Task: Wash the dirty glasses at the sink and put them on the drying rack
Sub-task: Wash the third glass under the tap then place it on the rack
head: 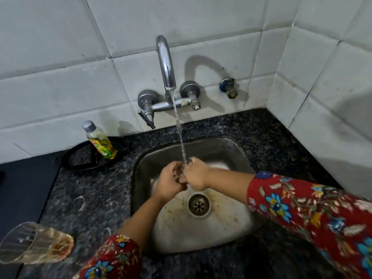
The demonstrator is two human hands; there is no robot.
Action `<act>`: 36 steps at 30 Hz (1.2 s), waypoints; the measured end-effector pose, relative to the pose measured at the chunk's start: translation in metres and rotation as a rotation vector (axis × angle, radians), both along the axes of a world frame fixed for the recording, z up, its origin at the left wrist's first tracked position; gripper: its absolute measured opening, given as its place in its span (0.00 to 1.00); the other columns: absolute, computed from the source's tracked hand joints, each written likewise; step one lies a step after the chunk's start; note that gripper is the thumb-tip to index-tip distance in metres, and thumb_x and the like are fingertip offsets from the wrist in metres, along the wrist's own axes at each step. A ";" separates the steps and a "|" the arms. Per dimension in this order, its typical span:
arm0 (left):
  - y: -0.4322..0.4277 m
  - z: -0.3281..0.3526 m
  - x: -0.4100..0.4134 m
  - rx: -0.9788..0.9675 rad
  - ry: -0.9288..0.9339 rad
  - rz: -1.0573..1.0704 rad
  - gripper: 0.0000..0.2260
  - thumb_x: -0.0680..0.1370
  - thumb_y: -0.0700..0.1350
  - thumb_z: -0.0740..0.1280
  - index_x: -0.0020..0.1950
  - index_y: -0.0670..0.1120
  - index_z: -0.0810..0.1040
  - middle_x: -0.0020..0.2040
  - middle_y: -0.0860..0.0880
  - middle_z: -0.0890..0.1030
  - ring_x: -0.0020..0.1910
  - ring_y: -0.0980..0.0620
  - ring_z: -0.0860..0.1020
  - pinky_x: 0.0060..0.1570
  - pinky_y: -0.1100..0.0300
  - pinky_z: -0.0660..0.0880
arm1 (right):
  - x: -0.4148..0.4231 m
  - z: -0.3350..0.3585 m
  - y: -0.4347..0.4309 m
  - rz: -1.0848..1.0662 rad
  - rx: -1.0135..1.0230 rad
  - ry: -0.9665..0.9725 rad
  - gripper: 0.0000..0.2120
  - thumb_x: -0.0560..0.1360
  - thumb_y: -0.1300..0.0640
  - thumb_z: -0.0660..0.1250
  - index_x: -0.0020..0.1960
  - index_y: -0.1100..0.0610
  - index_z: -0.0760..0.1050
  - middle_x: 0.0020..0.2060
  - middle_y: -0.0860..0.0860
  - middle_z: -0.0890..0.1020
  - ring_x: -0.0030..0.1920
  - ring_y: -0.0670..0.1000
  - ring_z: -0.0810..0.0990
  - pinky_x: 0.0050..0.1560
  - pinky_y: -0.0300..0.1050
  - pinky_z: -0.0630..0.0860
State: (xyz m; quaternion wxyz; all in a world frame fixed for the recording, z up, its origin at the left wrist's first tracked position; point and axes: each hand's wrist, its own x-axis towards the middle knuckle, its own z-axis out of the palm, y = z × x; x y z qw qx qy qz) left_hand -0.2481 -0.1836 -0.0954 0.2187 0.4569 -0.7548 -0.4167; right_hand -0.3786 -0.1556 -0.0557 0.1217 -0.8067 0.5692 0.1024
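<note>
Gripping one small clear glass [178, 174] between them, both hands meet over the sink [237, 156], the left hand [168, 183] curled around the nearer side and the right hand [196, 174] clenched over the far side. The glass is mostly hidden by the fingers, so only a glint of it shows where the hands touch, and whether it is upright or tilted cannot be told. Water [179, 127] runs in a thin stream from the tap [166, 63] straight above and behind the hands and lands on the right hand's knuckles. Just below the hands, toward the person, sits the drain [198, 204] in the stained sink floor. A second glass [36, 242], cloudy with a brownish residue, stands on the dark speckled counter [90, 198] well to the left of the left forearm, near the person. Farther left and beyond the left hand, a soap bottle [100, 141] with yellow liquid stands on a black dish [80, 160] against the tiled wall [60, 77]. Both forearms wear red floral sleeves [302, 208].
</note>
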 end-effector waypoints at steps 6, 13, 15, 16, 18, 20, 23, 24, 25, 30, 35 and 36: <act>-0.017 0.001 0.004 0.098 -0.136 -0.186 0.27 0.65 0.37 0.77 0.61 0.45 0.74 0.52 0.50 0.80 0.52 0.53 0.79 0.54 0.60 0.75 | -0.014 0.005 -0.002 0.327 -0.115 0.248 0.10 0.76 0.60 0.60 0.50 0.54 0.80 0.49 0.51 0.82 0.53 0.53 0.78 0.63 0.48 0.68; -0.002 0.011 -0.006 -0.025 -0.066 0.001 0.20 0.64 0.47 0.74 0.55 0.56 0.76 0.49 0.58 0.80 0.47 0.62 0.77 0.43 0.69 0.71 | -0.004 0.002 0.001 -0.036 0.101 -0.003 0.07 0.74 0.62 0.60 0.48 0.56 0.76 0.51 0.57 0.80 0.52 0.58 0.78 0.52 0.50 0.74; -0.004 0.011 -0.005 0.047 0.017 -0.059 0.21 0.62 0.45 0.75 0.52 0.56 0.76 0.47 0.58 0.80 0.47 0.63 0.78 0.43 0.69 0.71 | -0.005 0.003 0.002 0.025 0.139 0.031 0.07 0.74 0.61 0.60 0.50 0.58 0.75 0.50 0.57 0.80 0.50 0.58 0.78 0.44 0.48 0.73; -0.007 0.010 -0.001 0.109 0.055 -0.131 0.22 0.60 0.44 0.75 0.52 0.56 0.76 0.48 0.57 0.81 0.49 0.63 0.79 0.46 0.68 0.72 | -0.010 0.006 0.003 0.052 0.126 0.071 0.08 0.74 0.61 0.61 0.50 0.58 0.76 0.50 0.56 0.80 0.51 0.58 0.78 0.45 0.48 0.74; -0.011 0.010 0.006 0.179 0.070 -0.219 0.26 0.55 0.49 0.76 0.52 0.59 0.75 0.50 0.59 0.80 0.51 0.66 0.78 0.53 0.67 0.74 | -0.020 0.008 0.001 0.301 -0.112 0.216 0.08 0.74 0.62 0.62 0.49 0.56 0.79 0.49 0.52 0.81 0.52 0.56 0.79 0.53 0.48 0.74; -0.011 0.011 0.006 0.176 0.045 -0.201 0.27 0.53 0.53 0.74 0.51 0.61 0.74 0.50 0.60 0.80 0.51 0.65 0.78 0.55 0.65 0.75 | -0.027 0.006 -0.004 0.410 -0.171 0.301 0.09 0.73 0.64 0.64 0.48 0.55 0.80 0.49 0.51 0.82 0.53 0.55 0.79 0.58 0.49 0.71; -0.008 0.010 -0.002 -0.001 -0.111 -0.083 0.22 0.58 0.51 0.73 0.51 0.59 0.75 0.51 0.56 0.81 0.51 0.56 0.80 0.54 0.52 0.78 | -0.010 0.002 0.004 0.156 0.000 0.150 0.11 0.74 0.63 0.60 0.54 0.58 0.78 0.55 0.54 0.79 0.55 0.54 0.76 0.52 0.45 0.70; -0.008 0.010 -0.004 -0.062 -0.153 -0.067 0.22 0.60 0.50 0.72 0.52 0.58 0.75 0.52 0.56 0.81 0.52 0.55 0.79 0.53 0.51 0.78 | -0.006 0.000 0.002 0.146 0.041 0.110 0.12 0.74 0.64 0.59 0.54 0.57 0.77 0.55 0.54 0.79 0.54 0.53 0.76 0.50 0.44 0.69; -0.008 0.010 -0.004 -0.064 -0.144 -0.062 0.21 0.60 0.50 0.71 0.52 0.58 0.75 0.51 0.56 0.81 0.52 0.54 0.79 0.53 0.51 0.78 | -0.003 -0.002 0.003 0.145 0.021 0.061 0.11 0.74 0.65 0.59 0.52 0.56 0.77 0.53 0.55 0.78 0.53 0.54 0.76 0.48 0.44 0.70; -0.017 0.016 0.006 0.063 -0.024 -0.220 0.30 0.54 0.54 0.73 0.55 0.51 0.76 0.54 0.52 0.80 0.55 0.51 0.79 0.56 0.55 0.76 | -0.027 0.000 0.008 0.083 -0.157 -0.185 0.10 0.71 0.66 0.65 0.49 0.57 0.79 0.46 0.55 0.82 0.46 0.53 0.80 0.52 0.45 0.74; 0.001 0.012 -0.006 -0.063 -0.017 -0.040 0.23 0.61 0.45 0.74 0.55 0.53 0.76 0.49 0.56 0.80 0.50 0.56 0.79 0.49 0.62 0.75 | -0.011 0.003 0.014 0.010 0.053 -0.172 0.15 0.71 0.69 0.59 0.34 0.50 0.71 0.39 0.50 0.76 0.47 0.55 0.75 0.41 0.45 0.69; 0.002 0.011 -0.005 -0.051 0.018 -0.025 0.23 0.62 0.45 0.75 0.55 0.53 0.75 0.50 0.55 0.80 0.50 0.57 0.79 0.50 0.61 0.76 | -0.010 0.000 0.013 0.008 0.044 -0.215 0.16 0.71 0.69 0.59 0.33 0.48 0.70 0.38 0.48 0.75 0.46 0.55 0.75 0.40 0.45 0.69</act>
